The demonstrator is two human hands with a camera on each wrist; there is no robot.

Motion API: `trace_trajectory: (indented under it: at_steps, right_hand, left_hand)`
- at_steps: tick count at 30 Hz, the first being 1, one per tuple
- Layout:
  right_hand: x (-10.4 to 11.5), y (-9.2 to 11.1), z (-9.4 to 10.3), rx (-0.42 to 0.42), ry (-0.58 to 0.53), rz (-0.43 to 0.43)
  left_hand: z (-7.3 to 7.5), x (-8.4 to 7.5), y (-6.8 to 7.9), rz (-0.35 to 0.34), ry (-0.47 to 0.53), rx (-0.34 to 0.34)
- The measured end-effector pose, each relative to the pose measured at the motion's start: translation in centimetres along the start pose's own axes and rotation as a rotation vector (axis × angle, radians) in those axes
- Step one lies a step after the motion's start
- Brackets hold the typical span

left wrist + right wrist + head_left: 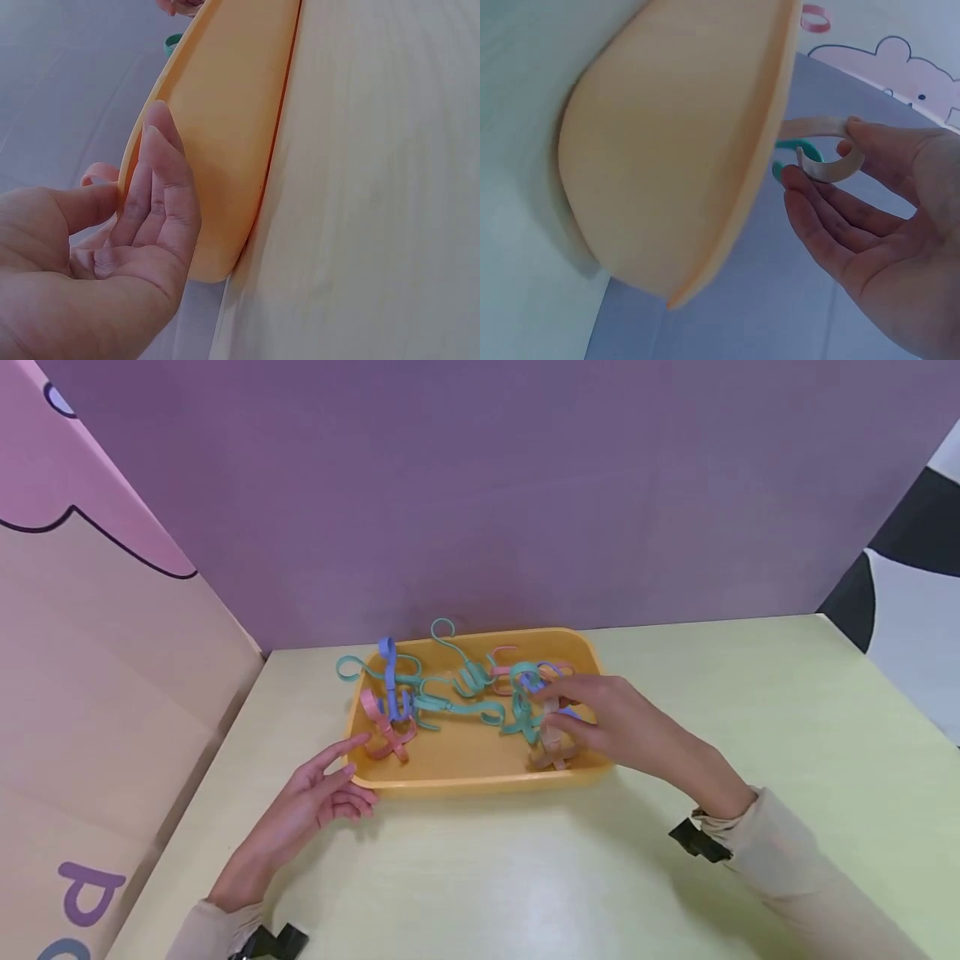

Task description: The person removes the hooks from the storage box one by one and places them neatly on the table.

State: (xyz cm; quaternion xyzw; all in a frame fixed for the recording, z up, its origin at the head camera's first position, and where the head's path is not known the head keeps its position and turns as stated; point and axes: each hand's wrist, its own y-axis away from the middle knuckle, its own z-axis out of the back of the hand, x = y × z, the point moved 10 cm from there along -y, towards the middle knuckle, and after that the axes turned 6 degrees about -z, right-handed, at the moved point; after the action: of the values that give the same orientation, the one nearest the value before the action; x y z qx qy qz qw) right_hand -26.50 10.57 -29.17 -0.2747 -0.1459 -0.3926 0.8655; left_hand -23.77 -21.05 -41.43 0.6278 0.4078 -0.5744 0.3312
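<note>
My right hand pinches the curled top of a pale beige plastic hook between thumb and fingertips. The hook's pronged lower end is over the right part of a yellow tray. At the tray's near left corner, my left hand holds the rim, thumb over the edge and fingers against the outer wall. A pink hook lies close to that hand, a blue hook beside it. Several teal hooks are spread through the tray, one touching the area near my right fingers.
The tray stands on a pale wooden table, near a purple panel behind it. A printed panel rises at the left, and a black-and-white one at the right. Some hook ends stick out over the tray's rim.
</note>
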Motion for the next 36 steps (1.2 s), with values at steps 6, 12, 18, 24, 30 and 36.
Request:
trace_trajectory:
  at_steps: [6, 12, 18, 24, 30, 36]
  right_hand:
    - [-0.8, 0.2, 1.5, -0.024, -0.012, -0.064]
    - [-0.5, 0.3, 2.8, -0.084, 0.000, -0.040]
    - [-0.1, 0.4, 3.1, -0.106, 0.024, -0.038]
    - [0.7, 0.9, 3.9, -0.140, 0.021, -0.010]
    - [1.3, 1.1, 4.6, -0.172, 0.025, 0.037]
    - [1.6, 1.3, 6.1, -0.240, 0.066, 0.063]
  left_hand:
    - [0.0, 0.0, 0.6, 0.002, -0.013, -0.003]
    - [0.0, -0.1, 0.6, -0.001, -0.010, -0.001]
    - [-0.2, 0.0, 0.7, 0.002, -0.016, -0.005]
    - [-0.1, 0.0, 0.6, -0.003, -0.029, -0.006]
    - [-0.1, -0.1, 0.5, -0.004, -0.043, -0.006]
    - [0.0, 0.0, 0.6, 0.000, -0.043, -0.019]
